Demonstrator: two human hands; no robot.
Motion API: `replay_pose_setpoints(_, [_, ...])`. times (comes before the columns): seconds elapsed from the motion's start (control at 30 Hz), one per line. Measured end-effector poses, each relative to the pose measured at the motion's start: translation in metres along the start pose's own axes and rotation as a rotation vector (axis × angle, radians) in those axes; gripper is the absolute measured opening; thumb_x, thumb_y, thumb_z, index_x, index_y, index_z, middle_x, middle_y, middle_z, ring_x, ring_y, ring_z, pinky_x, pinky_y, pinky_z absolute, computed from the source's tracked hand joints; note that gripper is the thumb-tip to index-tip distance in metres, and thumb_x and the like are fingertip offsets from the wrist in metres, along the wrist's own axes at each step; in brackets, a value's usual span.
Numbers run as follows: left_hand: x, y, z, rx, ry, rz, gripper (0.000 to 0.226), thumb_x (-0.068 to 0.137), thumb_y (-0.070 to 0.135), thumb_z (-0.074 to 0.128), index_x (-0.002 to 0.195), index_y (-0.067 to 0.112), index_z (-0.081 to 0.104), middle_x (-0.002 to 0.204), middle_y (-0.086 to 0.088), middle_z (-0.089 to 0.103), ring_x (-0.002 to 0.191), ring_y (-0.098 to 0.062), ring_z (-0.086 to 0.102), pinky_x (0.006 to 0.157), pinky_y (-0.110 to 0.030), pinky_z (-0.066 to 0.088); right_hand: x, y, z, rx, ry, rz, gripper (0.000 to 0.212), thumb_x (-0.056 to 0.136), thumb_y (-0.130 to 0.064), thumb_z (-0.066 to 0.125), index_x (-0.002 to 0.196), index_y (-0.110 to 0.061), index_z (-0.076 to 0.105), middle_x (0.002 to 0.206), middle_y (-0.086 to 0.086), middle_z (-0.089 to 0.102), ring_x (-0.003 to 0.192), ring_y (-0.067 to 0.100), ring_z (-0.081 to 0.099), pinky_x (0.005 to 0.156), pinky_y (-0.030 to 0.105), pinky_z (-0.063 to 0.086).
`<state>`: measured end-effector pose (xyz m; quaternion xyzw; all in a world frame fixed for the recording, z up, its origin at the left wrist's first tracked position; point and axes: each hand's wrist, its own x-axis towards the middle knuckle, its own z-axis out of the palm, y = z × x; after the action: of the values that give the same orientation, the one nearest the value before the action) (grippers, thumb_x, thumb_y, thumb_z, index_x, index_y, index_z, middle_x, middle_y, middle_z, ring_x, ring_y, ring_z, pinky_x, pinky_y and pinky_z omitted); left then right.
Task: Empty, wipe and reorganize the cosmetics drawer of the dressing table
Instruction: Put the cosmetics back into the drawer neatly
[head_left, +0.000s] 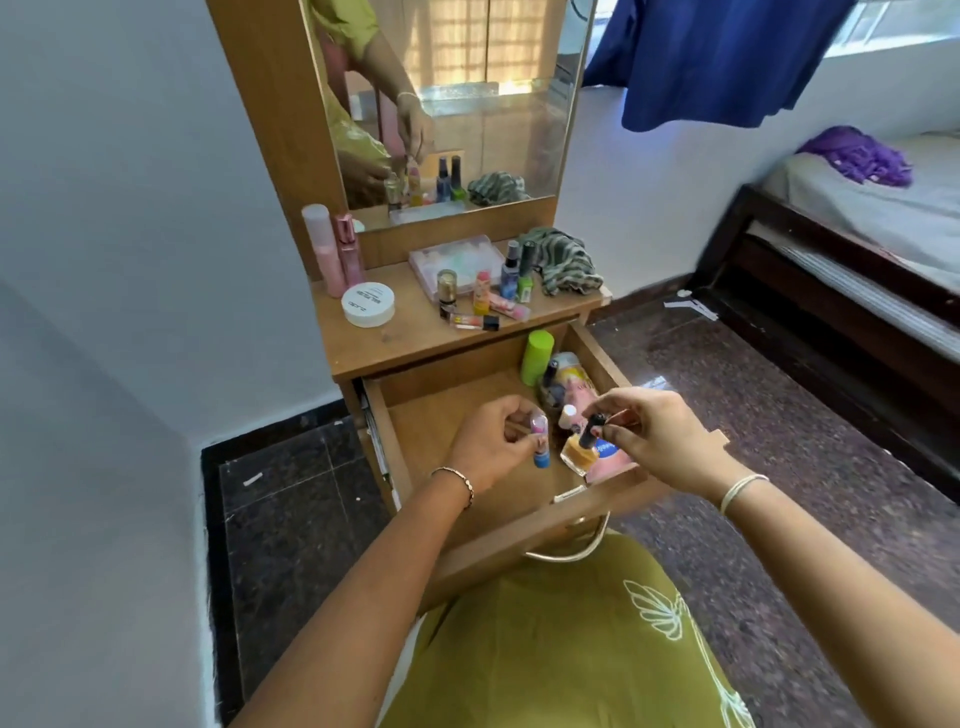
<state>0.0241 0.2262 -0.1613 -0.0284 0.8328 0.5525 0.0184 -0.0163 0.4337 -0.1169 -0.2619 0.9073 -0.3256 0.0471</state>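
The wooden drawer (467, 499) of the dressing table stands pulled out below me. Above its middle, my left hand (493, 441) grips a small pink and blue tube (540, 441). My right hand (654, 441) pinches the black cap of an orange nail polish bottle (579, 452), tilted over a pink flat pack (615, 460) in the drawer. At the drawer's far right lie a green bottle (537, 358), a dark-capped bottle and several other cosmetics (569, 382). The drawer's left half is bare wood.
The table top (374, 343) carries two pink bottles (335, 254), a white round jar (368, 304), a clear box (457, 262), several small bottles and lipsticks (488, 301) and a striped cloth (566, 267). A mirror stands behind. A bed (857, 249) is on the right.
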Motion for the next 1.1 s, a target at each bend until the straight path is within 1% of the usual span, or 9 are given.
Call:
replay_pose_setpoints(0.23, [0.013,-0.004,0.029,0.128,-0.038,0.016,0.027,0.078,0.005,0.073,0.102,0.016,0.068,0.086,0.009,0.067,0.075,0.001,0.064,0.07,-0.008,0.05,-0.006,0.018,0.007,-0.109,0.0,0.026,0.018,0.076,-0.01,0.076,0.092,-0.02,0.075,0.088,-0.006,0.071,0.081,0.01,0.066,0.076,0.033,0.055])
replay_pose_setpoints(0.3, [0.016,-0.003,0.033,0.143,-0.026,0.024,0.03,0.078,0.004,0.073,0.106,0.013,0.068,0.089,0.006,0.069,0.076,0.0,0.064,0.072,-0.009,0.051,-0.005,0.021,0.009,-0.142,-0.007,0.039,0.019,0.076,-0.012,0.077,0.093,-0.021,0.075,0.088,-0.006,0.07,0.082,0.011,0.065,0.075,0.028,0.054])
replay_pose_setpoints(0.4, [0.019,-0.003,0.039,0.166,-0.033,0.028,0.034,0.078,0.004,0.073,0.11,0.012,0.068,0.096,0.001,0.071,0.082,-0.004,0.066,0.079,-0.019,0.054,-0.006,0.023,0.014,-0.179,-0.02,0.067,0.021,0.075,-0.016,0.078,0.094,-0.025,0.074,0.084,-0.012,0.064,0.078,0.006,0.06,0.07,0.017,0.047])
replay_pose_setpoints(0.53, [0.021,-0.003,0.043,0.185,-0.052,0.039,0.032,0.078,0.004,0.072,0.108,0.015,0.069,0.099,0.002,0.07,0.086,-0.004,0.066,0.081,-0.021,0.055,-0.005,0.023,0.016,-0.199,-0.038,0.082,0.02,0.073,-0.019,0.08,0.091,-0.027,0.075,0.084,-0.01,0.067,0.075,0.006,0.06,0.07,0.02,0.05])
replay_pose_setpoints(0.6, [0.022,-0.003,0.045,0.192,-0.056,0.039,0.031,0.078,0.006,0.073,0.107,0.016,0.069,0.098,0.003,0.07,0.086,-0.003,0.066,0.081,-0.021,0.055,-0.004,0.023,0.015,-0.186,-0.047,0.102,0.02,0.072,-0.019,0.081,0.089,-0.028,0.075,0.078,-0.015,0.062,0.071,0.002,0.057,0.064,0.009,0.042])
replay_pose_setpoints(0.67, [0.022,-0.002,0.045,0.19,-0.057,0.042,0.029,0.078,0.008,0.074,0.105,0.016,0.07,0.095,0.004,0.071,0.082,0.0,0.065,0.079,-0.018,0.055,-0.002,0.023,0.014,-0.19,-0.065,0.121,0.019,0.072,-0.02,0.081,0.087,-0.03,0.075,0.076,-0.018,0.059,0.068,-0.002,0.055,0.06,0.004,0.035])
replay_pose_setpoints(0.8, [0.021,-0.003,0.043,0.204,-0.049,0.045,0.029,0.078,0.012,0.074,0.105,0.019,0.069,0.089,0.012,0.067,0.076,0.008,0.061,0.069,-0.008,0.051,-0.001,0.022,0.013,-0.191,-0.112,0.142,0.016,0.073,-0.021,0.08,0.085,-0.029,0.075,0.079,-0.016,0.066,0.069,-0.003,0.059,0.061,0.006,0.04])
replay_pose_setpoints(0.97, [0.018,-0.004,0.035,0.202,-0.047,0.036,0.028,0.077,0.011,0.075,0.101,0.022,0.07,0.083,0.017,0.064,0.075,0.006,0.062,0.064,-0.006,0.05,0.005,0.02,0.013,-0.258,-0.13,0.104,0.015,0.073,-0.018,0.078,0.083,-0.028,0.075,0.079,-0.011,0.068,0.071,0.004,0.062,0.065,0.019,0.052])
replay_pose_setpoints(1.1, [0.015,-0.006,0.028,0.22,-0.071,0.012,0.024,0.076,0.014,0.076,0.094,0.028,0.068,0.078,0.02,0.062,0.071,0.01,0.06,0.057,-0.002,0.045,0.007,0.018,0.017,-0.34,-0.109,0.065,0.013,0.073,-0.019,0.075,0.084,-0.026,0.076,0.083,-0.003,0.07,0.076,0.011,0.064,0.068,0.024,0.054])
